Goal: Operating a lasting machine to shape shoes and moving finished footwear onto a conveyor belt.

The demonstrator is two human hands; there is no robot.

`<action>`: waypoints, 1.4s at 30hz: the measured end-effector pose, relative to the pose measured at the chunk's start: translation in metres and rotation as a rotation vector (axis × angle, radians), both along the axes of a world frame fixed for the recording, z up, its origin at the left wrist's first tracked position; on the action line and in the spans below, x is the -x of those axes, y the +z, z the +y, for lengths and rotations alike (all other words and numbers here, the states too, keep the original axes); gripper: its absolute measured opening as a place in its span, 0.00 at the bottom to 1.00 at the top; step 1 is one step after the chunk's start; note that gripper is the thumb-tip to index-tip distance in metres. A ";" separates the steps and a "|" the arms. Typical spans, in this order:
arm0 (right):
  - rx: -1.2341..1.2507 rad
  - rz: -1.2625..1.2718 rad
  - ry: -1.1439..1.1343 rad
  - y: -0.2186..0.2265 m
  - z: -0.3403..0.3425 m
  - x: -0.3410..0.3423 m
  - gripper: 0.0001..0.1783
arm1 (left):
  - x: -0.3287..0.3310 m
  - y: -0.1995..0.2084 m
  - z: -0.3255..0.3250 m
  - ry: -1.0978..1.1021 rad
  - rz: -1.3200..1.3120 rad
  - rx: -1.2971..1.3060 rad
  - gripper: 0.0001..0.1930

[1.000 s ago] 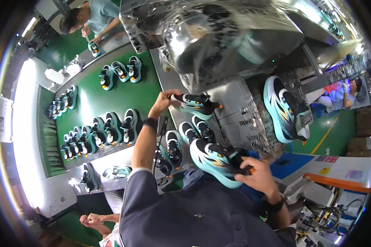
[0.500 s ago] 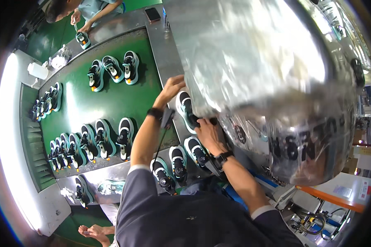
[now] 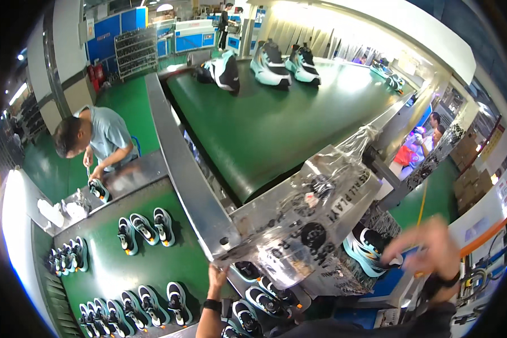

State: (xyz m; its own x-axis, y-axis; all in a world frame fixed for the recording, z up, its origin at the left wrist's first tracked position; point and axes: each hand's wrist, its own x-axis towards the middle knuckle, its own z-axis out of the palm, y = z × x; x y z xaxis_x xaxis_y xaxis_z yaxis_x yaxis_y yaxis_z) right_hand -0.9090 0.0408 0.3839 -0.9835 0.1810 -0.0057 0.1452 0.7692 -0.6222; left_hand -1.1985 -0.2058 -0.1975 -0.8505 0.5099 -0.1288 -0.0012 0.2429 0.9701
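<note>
A black, white and pale teal sneaker (image 3: 361,250) sits tilted at the right, against clear plastic sheeting (image 3: 315,225) with dark printing. My right hand (image 3: 429,247) is by its heel end, its fingers curved and smeared by motion. Whether they grip the sneaker is not clear. My left hand (image 3: 217,277) is at the lower corner of the metal rail (image 3: 200,214), and its fingers are mostly hidden there. Just right of that hand, a sneaker (image 3: 247,271) shows partly under the plastic. More sneakers (image 3: 265,301) stand near my body.
Rows of sneakers (image 3: 143,307) stand on the lower green belt (image 3: 104,256) at left. Beyond the rail, a raised green belt (image 3: 236,129) carries several sneakers (image 3: 270,65). Across the lower belt, a co-worker (image 3: 104,141) handles a sneaker (image 3: 98,190). An orange-edged machine (image 3: 487,231) stands at right.
The view has tilted up, showing the raised belt and room beyond. My right hand has moved away to the right, to a sneaker by the plastic. My left hand remains near the rail.
</note>
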 end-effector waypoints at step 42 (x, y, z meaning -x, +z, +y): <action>-0.661 0.340 -0.165 0.091 0.228 0.357 0.25 | -0.087 0.181 -0.055 0.203 0.007 0.002 0.12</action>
